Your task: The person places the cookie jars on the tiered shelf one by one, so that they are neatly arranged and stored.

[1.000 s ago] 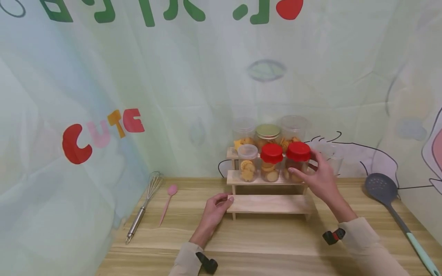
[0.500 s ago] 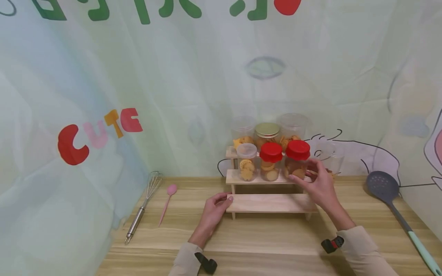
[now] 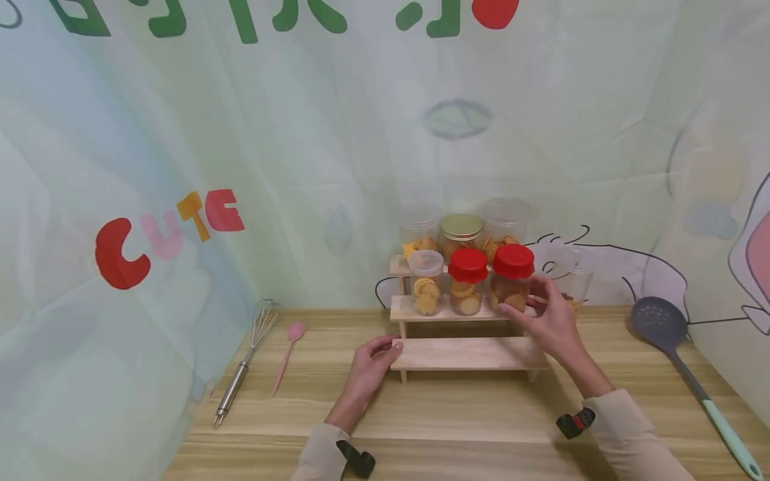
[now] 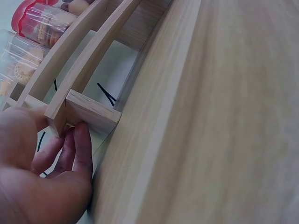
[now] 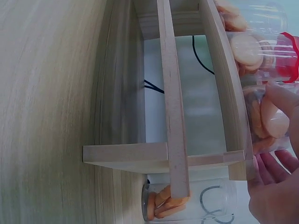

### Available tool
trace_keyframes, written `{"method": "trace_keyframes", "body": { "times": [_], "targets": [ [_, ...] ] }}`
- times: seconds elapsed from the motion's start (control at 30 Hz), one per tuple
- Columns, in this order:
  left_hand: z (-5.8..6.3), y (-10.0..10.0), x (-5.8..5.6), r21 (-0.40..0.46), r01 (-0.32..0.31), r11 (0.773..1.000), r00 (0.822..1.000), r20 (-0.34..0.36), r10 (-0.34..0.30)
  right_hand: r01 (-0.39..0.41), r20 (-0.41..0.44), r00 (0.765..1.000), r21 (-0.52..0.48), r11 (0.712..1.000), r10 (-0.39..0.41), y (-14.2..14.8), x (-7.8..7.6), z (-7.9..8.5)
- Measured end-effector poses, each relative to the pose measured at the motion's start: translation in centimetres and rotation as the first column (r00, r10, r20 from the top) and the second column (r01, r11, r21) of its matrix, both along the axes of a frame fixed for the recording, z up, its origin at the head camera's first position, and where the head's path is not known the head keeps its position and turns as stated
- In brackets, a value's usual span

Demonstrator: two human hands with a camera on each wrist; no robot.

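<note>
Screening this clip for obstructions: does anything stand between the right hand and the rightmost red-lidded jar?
Nothing visible does: the right hand grips that red-lidded jar on the middle step, with its thumb and fingers on opposite sides.

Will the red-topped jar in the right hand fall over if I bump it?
The jar might tip, being taller than it is wide. On its side, it could roll, because it's round. It may feel slippery, since it looks smooth and shiny.

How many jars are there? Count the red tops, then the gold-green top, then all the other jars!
Red-top jars: 2
Gold-green-top jar: 1
Other jars: 4
Total: 7 jars
</note>
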State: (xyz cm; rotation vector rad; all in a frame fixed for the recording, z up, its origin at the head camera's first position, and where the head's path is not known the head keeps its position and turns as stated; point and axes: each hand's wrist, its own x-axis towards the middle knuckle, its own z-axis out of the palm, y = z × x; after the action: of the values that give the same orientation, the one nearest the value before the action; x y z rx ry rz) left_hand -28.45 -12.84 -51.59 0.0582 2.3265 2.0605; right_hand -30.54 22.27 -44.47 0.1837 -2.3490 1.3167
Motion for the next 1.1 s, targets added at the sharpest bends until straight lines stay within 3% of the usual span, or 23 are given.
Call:
{"method": "trace_keyframes", "body": {
  "times": [0.53, 0.77, 0.9, 1.1],
  "targets": [
    [0.1, -0.1, 0.3, -0.02, -0.012, 1.0, 1.0, 0.003, 0.012, -0.086, -0.009, 0.996, -0.014, 0.996, 0.085, 1.9, 1.2, -0.2],
    [0.0, -0.1, 0.2, -0.012, -0.01, 1.0, 1.0, -0.002, 0.01, -0.011, -0.093, 0.996, 0.035, 0.999, 0.014, 4.0, 2.0, -0.6],
    [0.1, 0.0, 0.1, -0.011, -0.008, 1.0, 1.0, 0.002, 0.008, 0.046, -0.123, 0.991, 0.01, 0.999, -0.045, 5.4, 2.2, -0.7],
    [0.2, 0.0, 0.1, -0.008, -0.003, 1.0, 1.0, 0.006, 0.003, 0.179, -0.069, 0.981, -0.039, 0.983, -0.181, 7.3, 1.7, -1.0]
  ]
}}
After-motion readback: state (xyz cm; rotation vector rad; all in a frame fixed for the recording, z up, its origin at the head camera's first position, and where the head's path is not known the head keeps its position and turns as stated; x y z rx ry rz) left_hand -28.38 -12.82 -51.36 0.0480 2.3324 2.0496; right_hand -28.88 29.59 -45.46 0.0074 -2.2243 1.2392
